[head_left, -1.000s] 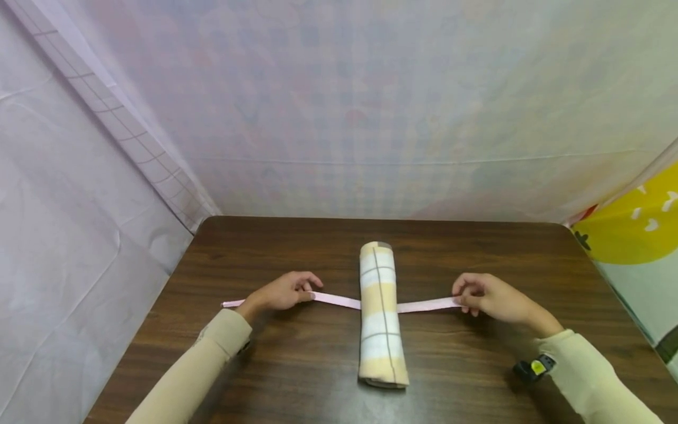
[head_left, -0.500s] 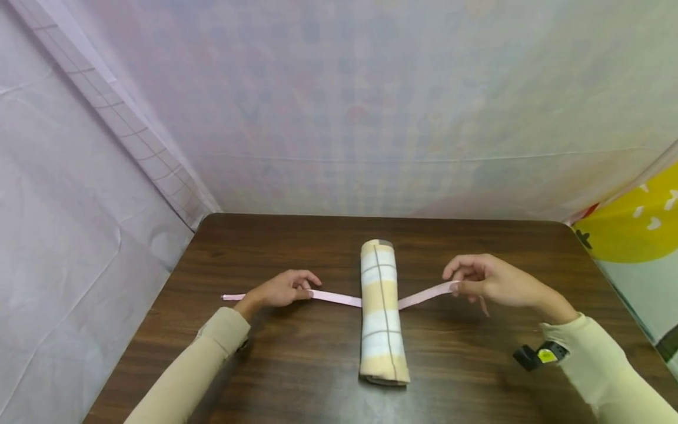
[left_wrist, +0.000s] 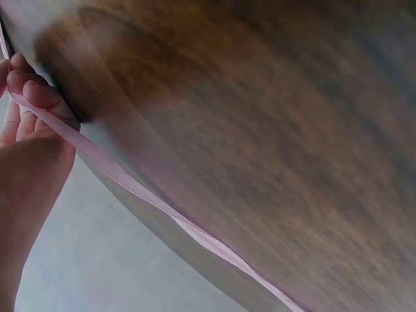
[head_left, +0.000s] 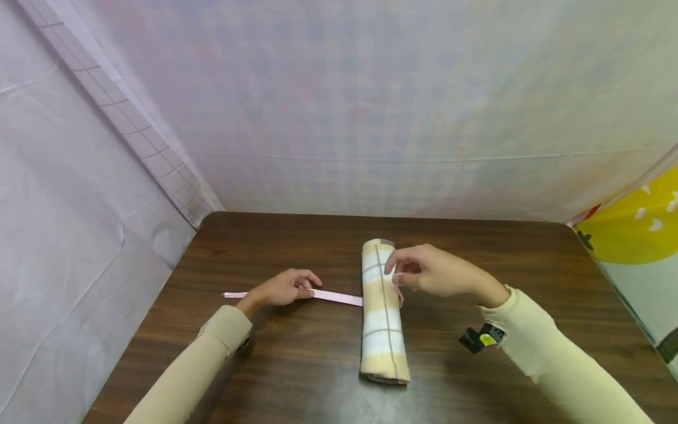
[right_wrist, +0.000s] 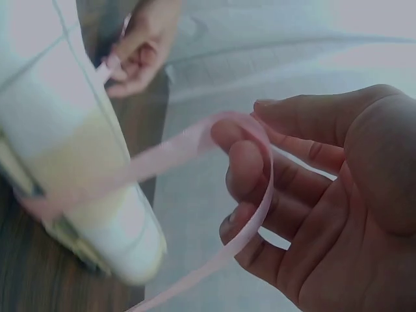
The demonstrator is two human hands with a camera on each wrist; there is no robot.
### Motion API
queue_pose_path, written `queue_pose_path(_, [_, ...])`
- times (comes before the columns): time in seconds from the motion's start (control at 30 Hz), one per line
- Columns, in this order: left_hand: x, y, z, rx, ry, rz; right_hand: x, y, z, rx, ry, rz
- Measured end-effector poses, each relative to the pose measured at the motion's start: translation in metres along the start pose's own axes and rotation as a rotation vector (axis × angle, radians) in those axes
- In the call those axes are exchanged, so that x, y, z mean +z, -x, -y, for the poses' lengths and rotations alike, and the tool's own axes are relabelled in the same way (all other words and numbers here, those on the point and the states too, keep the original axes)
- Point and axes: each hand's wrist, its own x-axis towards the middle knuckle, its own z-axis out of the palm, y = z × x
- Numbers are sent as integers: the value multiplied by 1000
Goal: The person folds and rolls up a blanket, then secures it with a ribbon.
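Cloth roll (head_left: 384, 323) points lengthwise away from the person; left grip (head_left: 282, 289) and right grip (head_left: 435, 272) pinch pink ribbon (head_left: 339, 298).

A rolled cloth (head_left: 384, 324) obstructs the table (head_left: 296, 365), leaving passage around its near end.

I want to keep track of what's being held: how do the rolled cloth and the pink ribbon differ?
The rolled cloth is thick, yellow and white with dark lines; the pink ribbon is narrow and plain.
The rolled cloth lies on the table; the pink ribbon runs crosswise to it.
The left hand and right hand pinch the pink ribbon; neither grips the rolled cloth.
Both are light-coloured.
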Motion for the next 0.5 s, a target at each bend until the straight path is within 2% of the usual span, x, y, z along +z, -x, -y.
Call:
queue_pose_path(0.27, [0,0,-2,3,24,8,44,-40,10,-160,158,35])
queue_pose_path(0.37, [0,0,-1,-2,25,2,63,-50,12,-181,201,68])
queue_pose_path(0.5, [0,0,1,-2,29,1,89,-58,12,-163,306,94])
